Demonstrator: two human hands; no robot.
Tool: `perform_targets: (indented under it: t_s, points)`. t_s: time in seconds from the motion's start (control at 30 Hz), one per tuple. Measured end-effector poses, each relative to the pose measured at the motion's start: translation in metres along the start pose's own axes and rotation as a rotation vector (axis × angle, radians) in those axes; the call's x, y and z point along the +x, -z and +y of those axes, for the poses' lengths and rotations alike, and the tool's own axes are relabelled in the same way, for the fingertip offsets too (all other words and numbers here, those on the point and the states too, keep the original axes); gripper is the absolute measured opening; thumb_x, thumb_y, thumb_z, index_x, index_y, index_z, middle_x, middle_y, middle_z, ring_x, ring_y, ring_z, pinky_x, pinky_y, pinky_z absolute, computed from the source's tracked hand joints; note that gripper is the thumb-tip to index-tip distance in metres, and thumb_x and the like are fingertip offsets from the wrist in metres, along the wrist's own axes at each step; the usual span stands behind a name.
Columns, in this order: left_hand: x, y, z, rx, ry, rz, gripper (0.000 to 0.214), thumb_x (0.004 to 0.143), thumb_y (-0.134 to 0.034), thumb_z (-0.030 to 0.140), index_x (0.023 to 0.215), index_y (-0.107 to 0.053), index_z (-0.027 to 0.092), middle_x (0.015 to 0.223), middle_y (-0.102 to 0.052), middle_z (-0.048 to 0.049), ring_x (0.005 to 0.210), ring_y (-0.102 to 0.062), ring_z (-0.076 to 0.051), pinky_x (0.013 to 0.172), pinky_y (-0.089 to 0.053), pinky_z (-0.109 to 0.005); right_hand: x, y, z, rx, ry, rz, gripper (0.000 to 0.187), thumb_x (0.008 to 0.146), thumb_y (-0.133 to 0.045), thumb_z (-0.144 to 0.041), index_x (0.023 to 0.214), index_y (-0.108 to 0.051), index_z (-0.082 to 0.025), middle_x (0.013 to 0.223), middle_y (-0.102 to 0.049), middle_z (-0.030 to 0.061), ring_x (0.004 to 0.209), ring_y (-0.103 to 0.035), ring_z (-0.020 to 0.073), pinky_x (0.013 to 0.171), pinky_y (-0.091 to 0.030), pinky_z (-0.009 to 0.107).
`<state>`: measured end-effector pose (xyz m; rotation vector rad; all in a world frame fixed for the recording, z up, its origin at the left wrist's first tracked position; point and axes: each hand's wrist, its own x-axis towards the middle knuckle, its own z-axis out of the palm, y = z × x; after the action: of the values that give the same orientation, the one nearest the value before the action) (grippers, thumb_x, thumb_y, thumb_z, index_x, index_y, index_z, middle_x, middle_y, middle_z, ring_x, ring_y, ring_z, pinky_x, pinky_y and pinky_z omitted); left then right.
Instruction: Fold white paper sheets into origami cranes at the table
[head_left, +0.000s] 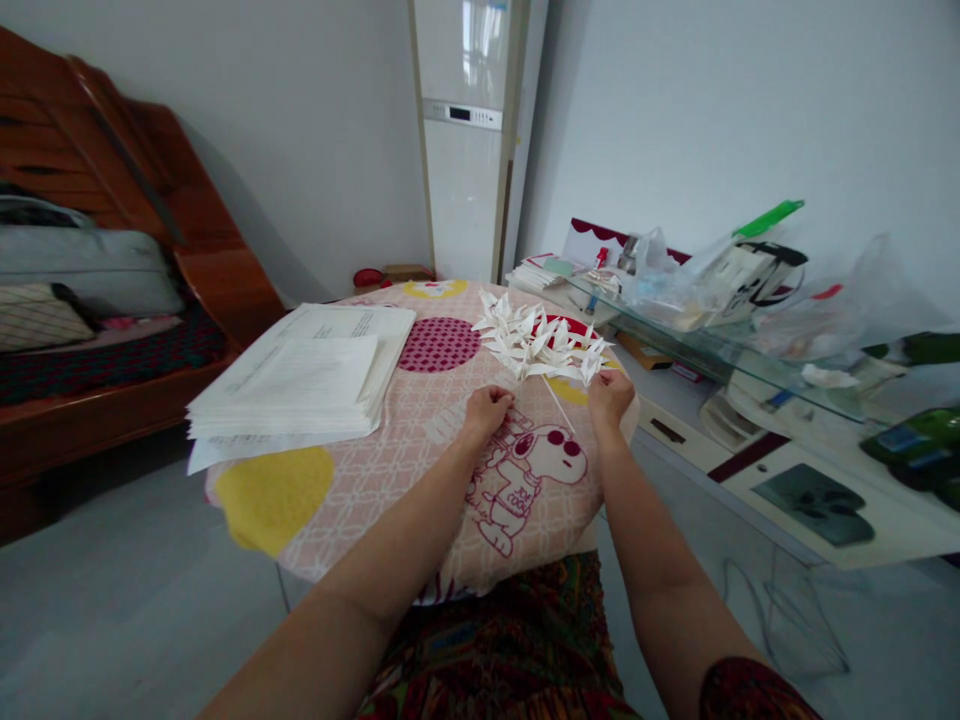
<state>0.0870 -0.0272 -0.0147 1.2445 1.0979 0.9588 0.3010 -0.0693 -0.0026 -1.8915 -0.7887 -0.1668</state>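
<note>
A cluster of white folded paper cranes (525, 338) lies toward the far right of the cloth-covered round table (360, 500). My right hand (611, 397) is at the cluster's right end, its fingers closed on a paper crane (592, 362). Just in front of the cluster's left side, my left hand (489, 409) is closed in a pinch; whatever its fingertips hold is too small to make out. Between the two hands a thin white stick (559, 404) lies slantwise on the cloth. Part of a red item (574, 324) shows behind the cranes.
A thick stack of white paper (300, 370) sits on the table's left side. To the right, a glass-topped stand (675, 345) carries plastic bags and other clutter. A wooden bench (217, 270) with bags is at left; a tall white air conditioner (463, 180) stands behind.
</note>
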Motion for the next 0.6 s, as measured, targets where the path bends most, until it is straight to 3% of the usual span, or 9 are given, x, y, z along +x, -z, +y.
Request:
perform_targets:
  t_s: [0.33, 0.6]
  points:
    - [0.001, -0.001, 0.000, 0.046, -0.024, -0.003, 0.015, 0.080, -0.062, 0.004, 0.070, -0.065, 0.015, 0.059, -0.062, 0.0016, 0.036, -0.051, -0.007, 0.038, -0.034, -0.017, -0.004, -0.013, 0.009, -0.048, -0.064, -0.041, 0.023, 0.074, -0.055, -0.019, 0.081, -0.076, -0.014, 0.085, -0.074, 0.0145, 0.078, -0.065, 0.0252, 0.071, -0.045, 0.033]
    - [0.000, 0.000, 0.000, 0.085, -0.039, -0.009, 0.013, 0.083, -0.059, 0.006, 0.074, -0.065, 0.014, 0.064, -0.063, 0.0012, 0.037, -0.053, -0.006, 0.038, -0.036, -0.016, 0.002, -0.010, 0.005, 0.134, -0.106, -0.014, 0.024, 0.073, -0.058, -0.026, 0.083, -0.075, -0.013, 0.073, -0.070, 0.0096, 0.064, -0.060, 0.0212, 0.061, -0.044, 0.031]
